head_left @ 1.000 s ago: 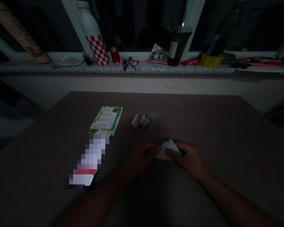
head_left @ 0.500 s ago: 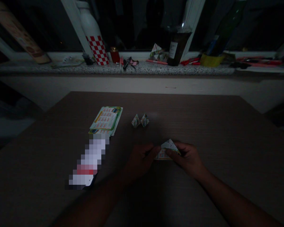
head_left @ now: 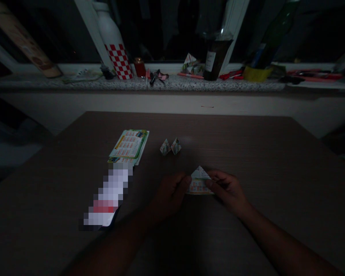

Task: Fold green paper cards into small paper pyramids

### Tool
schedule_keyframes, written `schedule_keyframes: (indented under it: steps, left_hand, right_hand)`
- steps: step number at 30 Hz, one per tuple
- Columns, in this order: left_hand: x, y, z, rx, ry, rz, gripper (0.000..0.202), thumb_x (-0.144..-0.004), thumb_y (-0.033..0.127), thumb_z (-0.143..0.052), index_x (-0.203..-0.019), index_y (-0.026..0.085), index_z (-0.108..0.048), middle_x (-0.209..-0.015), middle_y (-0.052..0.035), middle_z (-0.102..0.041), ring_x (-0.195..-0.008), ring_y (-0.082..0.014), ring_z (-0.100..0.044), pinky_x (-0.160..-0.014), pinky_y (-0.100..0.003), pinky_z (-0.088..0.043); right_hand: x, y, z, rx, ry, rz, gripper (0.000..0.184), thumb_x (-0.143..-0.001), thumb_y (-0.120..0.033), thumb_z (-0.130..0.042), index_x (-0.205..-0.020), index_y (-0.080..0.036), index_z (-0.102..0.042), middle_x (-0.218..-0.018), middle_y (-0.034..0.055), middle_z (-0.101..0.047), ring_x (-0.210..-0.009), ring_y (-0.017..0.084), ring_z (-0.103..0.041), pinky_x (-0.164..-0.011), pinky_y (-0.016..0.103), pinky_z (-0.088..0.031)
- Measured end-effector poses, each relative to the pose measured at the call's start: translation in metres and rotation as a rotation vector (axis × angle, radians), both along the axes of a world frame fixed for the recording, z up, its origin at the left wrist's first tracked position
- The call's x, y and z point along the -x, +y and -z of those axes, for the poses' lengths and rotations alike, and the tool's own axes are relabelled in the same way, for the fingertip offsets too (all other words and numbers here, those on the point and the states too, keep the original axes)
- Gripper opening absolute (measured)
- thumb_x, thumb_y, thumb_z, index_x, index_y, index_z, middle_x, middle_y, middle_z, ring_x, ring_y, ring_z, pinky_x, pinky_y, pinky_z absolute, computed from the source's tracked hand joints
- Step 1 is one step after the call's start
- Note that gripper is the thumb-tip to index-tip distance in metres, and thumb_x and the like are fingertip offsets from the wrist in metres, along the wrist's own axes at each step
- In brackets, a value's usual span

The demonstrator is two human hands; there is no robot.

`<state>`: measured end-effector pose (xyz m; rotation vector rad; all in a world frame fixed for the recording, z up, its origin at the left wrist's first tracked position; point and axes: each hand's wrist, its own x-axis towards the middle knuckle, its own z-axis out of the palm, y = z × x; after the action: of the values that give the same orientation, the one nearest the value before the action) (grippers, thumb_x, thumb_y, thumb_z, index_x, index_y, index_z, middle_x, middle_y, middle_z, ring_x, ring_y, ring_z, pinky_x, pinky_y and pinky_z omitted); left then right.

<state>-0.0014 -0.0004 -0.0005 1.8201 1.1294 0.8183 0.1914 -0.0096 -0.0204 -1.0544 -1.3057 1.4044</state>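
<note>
A small printed paper folded to a triangle lies on the dark wooden table in front of me. My left hand pinches its left edge with curled fingers. My right hand pinches its right edge. Two small folded paper pieces stand side by side on the table just beyond my hands. The scene is very dim.
A stack of printed calendar sheets lies to the left, with a blurred-out flat object below it. On the stone windowsill stand a red-checked white bottle, a dark bottle, a yellow cup, pens and clips.
The right side of the paper has been folded in, so it now shows a sharper triangle pointing away from me. Both hands have stayed at its edges.
</note>
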Motion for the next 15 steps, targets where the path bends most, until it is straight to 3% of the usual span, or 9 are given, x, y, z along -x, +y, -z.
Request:
schedule_keyframes:
  steps: [8, 15]
  left_hand:
    - [0.000, 0.002, 0.003, 0.046, -0.025, -0.081, 0.037, -0.091, 0.042, -0.039, -0.067, 0.016, -0.051, -0.061, 0.0022, -0.050, -0.057, -0.0103, -0.046, -0.052, -0.021, -0.034]
    - [0.001, 0.003, 0.004, 0.086, -0.064, -0.090, 0.041, -0.090, 0.046, -0.040, -0.065, 0.016, -0.051, -0.060, 0.0017, -0.051, -0.057, -0.0109, -0.048, -0.052, -0.021, -0.036]
  right_hand:
    - [-0.001, 0.002, 0.002, 0.017, 0.082, 0.049, 0.028, -0.080, -0.042, -0.064, -0.097, -0.019, -0.066, -0.088, 0.0060, -0.072, -0.077, 0.019, -0.068, -0.072, 0.030, -0.053]
    - [-0.005, 0.006, 0.009, 0.079, 0.172, 0.122, 0.032, -0.083, -0.047, -0.058, -0.090, -0.018, -0.068, -0.087, 0.0077, -0.071, -0.078, 0.022, -0.067, -0.069, 0.031, -0.053]
